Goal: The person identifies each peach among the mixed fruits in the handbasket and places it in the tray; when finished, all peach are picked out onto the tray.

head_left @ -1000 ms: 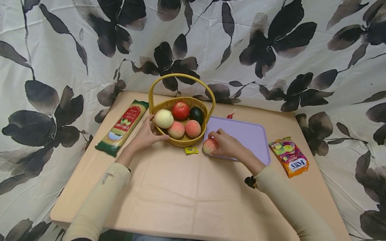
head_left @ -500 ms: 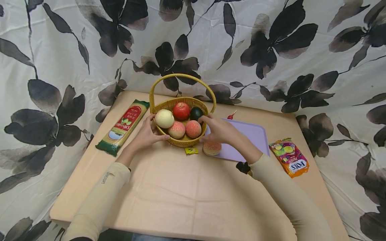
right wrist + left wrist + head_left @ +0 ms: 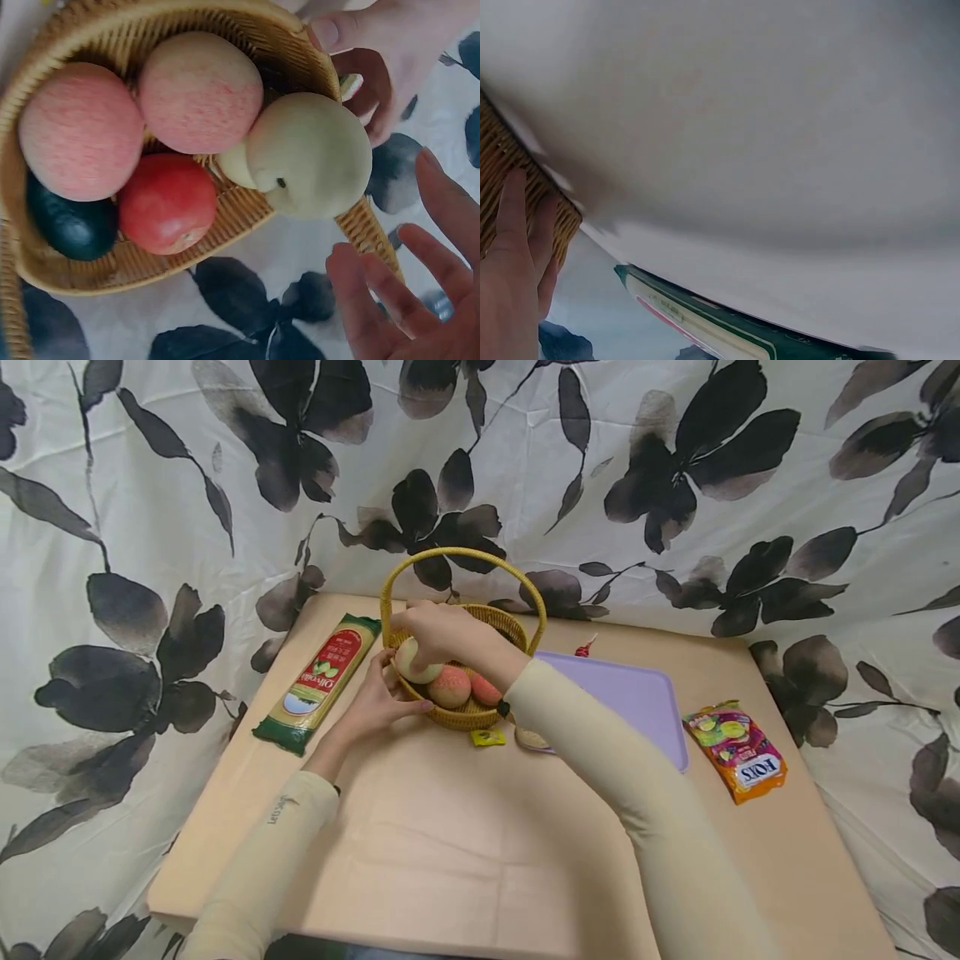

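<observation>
**Right hand over the pale apple in the wicker basket**

The right hand (image 3: 438,631) reaches across into the wicker basket (image 3: 517,631), spread above the pale yellow apple (image 3: 309,154); its fingers (image 3: 390,296) are apart and relaxed, and seem just clear of the fruit, though the head view hides the contact. The apple sits against the basket's left rim, beside two pink peaches (image 3: 199,90), a red apple (image 3: 166,202) and a dark avocado (image 3: 71,225). The left hand (image 3: 375,697) holds the basket's outer wall, fingers (image 3: 514,217) pressed to the weave, thumb over the rim. On the bench (image 3: 450,843) lie a spaghetti packet (image 3: 318,681), a lilac tray (image 3: 630,693) and a sweets bag (image 3: 738,752).
</observation>
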Motion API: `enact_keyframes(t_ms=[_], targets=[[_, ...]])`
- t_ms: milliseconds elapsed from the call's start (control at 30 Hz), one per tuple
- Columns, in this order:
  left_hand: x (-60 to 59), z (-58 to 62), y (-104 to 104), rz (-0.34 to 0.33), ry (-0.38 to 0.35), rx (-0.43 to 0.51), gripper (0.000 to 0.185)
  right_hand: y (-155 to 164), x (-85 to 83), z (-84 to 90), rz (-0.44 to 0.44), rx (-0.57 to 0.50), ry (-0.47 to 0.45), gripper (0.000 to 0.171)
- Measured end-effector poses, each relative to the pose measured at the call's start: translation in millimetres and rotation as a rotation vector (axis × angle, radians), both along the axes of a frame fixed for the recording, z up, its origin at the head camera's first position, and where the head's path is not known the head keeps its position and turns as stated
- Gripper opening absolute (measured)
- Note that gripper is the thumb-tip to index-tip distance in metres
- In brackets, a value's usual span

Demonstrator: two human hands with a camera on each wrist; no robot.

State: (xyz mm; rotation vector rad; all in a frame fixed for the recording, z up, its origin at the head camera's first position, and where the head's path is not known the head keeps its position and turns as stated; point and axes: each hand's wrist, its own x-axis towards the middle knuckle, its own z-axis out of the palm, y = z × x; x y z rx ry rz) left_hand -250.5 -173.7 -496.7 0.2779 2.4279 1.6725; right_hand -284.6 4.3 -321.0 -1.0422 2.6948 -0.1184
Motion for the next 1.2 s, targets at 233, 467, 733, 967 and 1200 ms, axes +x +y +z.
enact_keyframes(t_ms=[233, 467, 733, 967, 1200], targets=[[2.0, 2.7, 0.5, 0.013, 0.036, -0.064, 0.120, -37.5, -12.1, -4.8, 0.069, 0.148, -0.023, 0.034], [1.2, 2.0, 2.7, 0.008, 0.009, -0.032, 0.121, -46.4, -11.4, -9.8, 0.039, 0.247, 0.030, 0.025], [0.9, 1.6, -1.0, 0.024, -0.003, -0.055, 0.123, -48.2, -9.1, -13.3, 0.016, 0.341, 0.079, 0.032], [1.2, 4.8, 0.8, 0.008, -0.019, -0.033, 0.126, -46.2, 0.1, -7.9, 0.024, 0.406, 0.101, 0.043], [2.8, 4.9, 0.3, 0.015, -0.005, -0.049, 0.125, -40.0, 4.7, -10.8, 0.023, 0.358, 0.096, 0.040]])
